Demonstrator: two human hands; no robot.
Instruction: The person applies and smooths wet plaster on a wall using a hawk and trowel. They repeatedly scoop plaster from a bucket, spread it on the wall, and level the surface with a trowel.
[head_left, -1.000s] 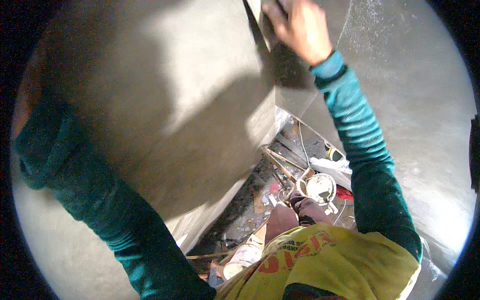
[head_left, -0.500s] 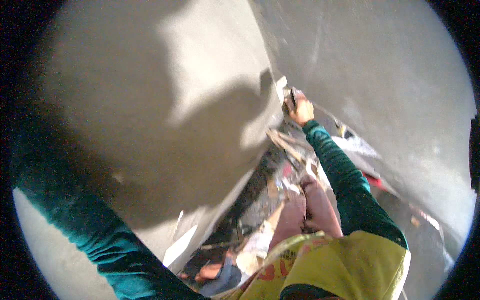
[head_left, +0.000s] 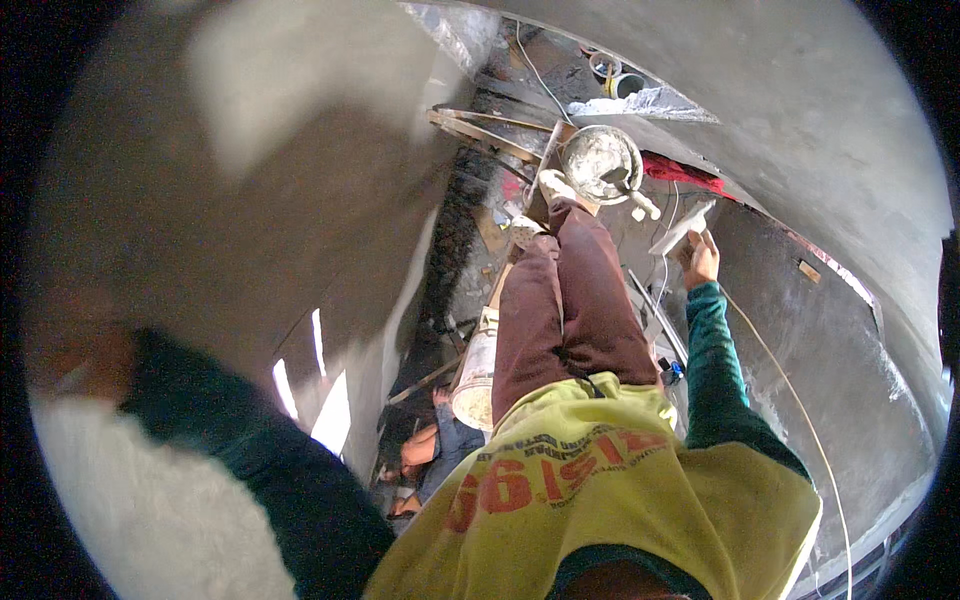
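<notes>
My right hand (head_left: 700, 260) is closed around a pale, flat plastering trowel (head_left: 682, 228), held out to the right of my legs. It is away from the wall surface. Near it stands a round bucket (head_left: 592, 150) smeared with grey mortar, with a pale-handled tool (head_left: 640, 200) at its rim. Far to the left, my left hand (head_left: 85, 350) is a dark blur in shadow close to the grey plastered wall (head_left: 300, 190). Its fingers and anything in them cannot be made out.
Below me, another person (head_left: 445, 450) is low beside a white bucket (head_left: 478, 385). A red cloth (head_left: 690, 172) lies by the right wall (head_left: 840, 130). Wooden strips (head_left: 490, 135) and small buckets (head_left: 628, 85) are farther off. A pale cable (head_left: 795, 390) runs down the right side.
My right hand has come off the wall corner and moved right and nearer, with the trowel. The view has shifted, bringing the mortar bucket and my left hand into sight.
</notes>
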